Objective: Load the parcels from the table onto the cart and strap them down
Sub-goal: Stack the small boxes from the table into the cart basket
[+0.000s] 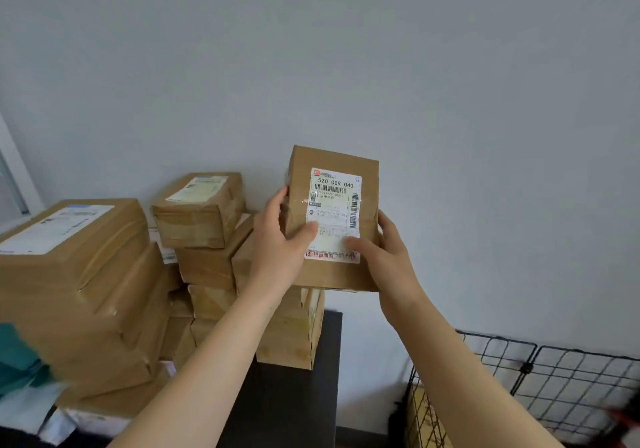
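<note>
The wide-angle view looks from head height, forward and slightly down, at a pale grey wall (450, 84). Both forearms enter from the lower edge. The left hand (277, 240) and right hand (389, 255) grip a brown cardboard parcel with a white label (367, 205) mid-frame, near the lens. Left of the left hand lie stacked brown cardboard boxes (86, 274), and below the right hand a black wire-mesh cart (571, 385).

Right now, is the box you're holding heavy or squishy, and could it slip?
Probably stiff: the parcel keeps straight edges under both grips. Likely light, since the left hand and right hand hold it by its lower sides alone. Its shiny tape might be slippery.
</note>
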Tool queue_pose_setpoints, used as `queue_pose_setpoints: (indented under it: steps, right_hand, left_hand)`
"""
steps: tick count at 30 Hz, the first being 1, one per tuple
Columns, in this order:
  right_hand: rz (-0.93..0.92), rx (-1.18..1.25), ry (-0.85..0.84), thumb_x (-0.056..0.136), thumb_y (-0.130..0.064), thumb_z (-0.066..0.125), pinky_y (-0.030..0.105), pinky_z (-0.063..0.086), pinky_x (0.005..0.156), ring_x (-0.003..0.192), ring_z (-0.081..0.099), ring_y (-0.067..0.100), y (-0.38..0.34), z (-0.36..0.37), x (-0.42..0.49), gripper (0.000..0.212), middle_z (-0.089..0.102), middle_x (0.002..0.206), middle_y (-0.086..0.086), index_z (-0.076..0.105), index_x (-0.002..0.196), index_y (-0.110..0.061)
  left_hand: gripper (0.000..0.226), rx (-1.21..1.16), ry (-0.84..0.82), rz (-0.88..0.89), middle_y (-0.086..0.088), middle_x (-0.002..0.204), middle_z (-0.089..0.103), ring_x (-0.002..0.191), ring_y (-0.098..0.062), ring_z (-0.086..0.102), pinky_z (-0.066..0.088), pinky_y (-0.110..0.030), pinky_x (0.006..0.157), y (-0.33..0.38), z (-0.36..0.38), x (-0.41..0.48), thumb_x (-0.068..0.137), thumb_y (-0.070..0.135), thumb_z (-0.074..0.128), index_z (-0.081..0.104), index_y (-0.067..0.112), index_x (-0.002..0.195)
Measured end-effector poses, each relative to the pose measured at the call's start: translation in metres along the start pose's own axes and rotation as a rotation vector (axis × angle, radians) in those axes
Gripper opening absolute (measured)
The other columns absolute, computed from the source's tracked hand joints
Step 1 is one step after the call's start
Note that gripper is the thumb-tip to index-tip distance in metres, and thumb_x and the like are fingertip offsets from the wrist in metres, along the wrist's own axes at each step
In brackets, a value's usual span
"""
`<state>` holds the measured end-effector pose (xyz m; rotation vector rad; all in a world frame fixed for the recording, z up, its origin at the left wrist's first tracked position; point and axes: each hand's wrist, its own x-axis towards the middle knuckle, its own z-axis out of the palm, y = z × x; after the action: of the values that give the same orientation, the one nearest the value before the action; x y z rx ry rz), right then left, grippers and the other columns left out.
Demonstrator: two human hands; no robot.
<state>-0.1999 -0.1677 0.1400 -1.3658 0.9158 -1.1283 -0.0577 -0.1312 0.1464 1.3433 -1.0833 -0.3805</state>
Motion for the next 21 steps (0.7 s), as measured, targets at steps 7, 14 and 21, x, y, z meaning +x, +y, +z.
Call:
queue_pose_setpoints:
  steps: [7,14,21]
  right_hand:
    - [0.010,-0.062,0.110,0.088,-0.007,0.056,0.024,0.050,0.073,0.103,0.062,0.011,0.014,-0.051,-0.044,0.055,0.066,0.112,-0.015,0.043,0.131,-0.040]
    - [0.027,-0.079,0.202,0.088,-0.003,0.055,0.015,0.051,0.065,0.096,0.063,0.006,0.022,-0.110,-0.063,0.052,0.067,0.110,-0.012,0.046,0.127,-0.036]
    - [0.084,-0.048,0.294,0.088,-0.004,0.056,0.030,0.054,0.079,0.101,0.064,0.014,0.044,-0.194,-0.061,0.053,0.067,0.113,-0.008,0.046,0.130,-0.035]
  left_hand:
    - [0.063,-0.078,-0.097,-0.043,0.005,0.137,0.044,0.120,-0.005,0.043,0.044,-0.013,0.084,-0.009,0.041,-0.052,0.086,0.015,0.065,0.036,0.033,0.138]
    - [0.064,-0.066,-0.206,-0.051,0.010,0.130,0.045,0.103,0.006,0.045,0.046,-0.011,0.083,-0.003,0.093,-0.081,0.085,0.015,0.066,0.034,0.031,0.139]
    - [0.064,-0.049,-0.305,-0.090,0.003,0.136,0.045,0.118,-0.008,0.046,0.042,-0.013,0.080,-0.004,0.174,-0.102,0.085,0.013,0.065,0.034,0.028,0.139]
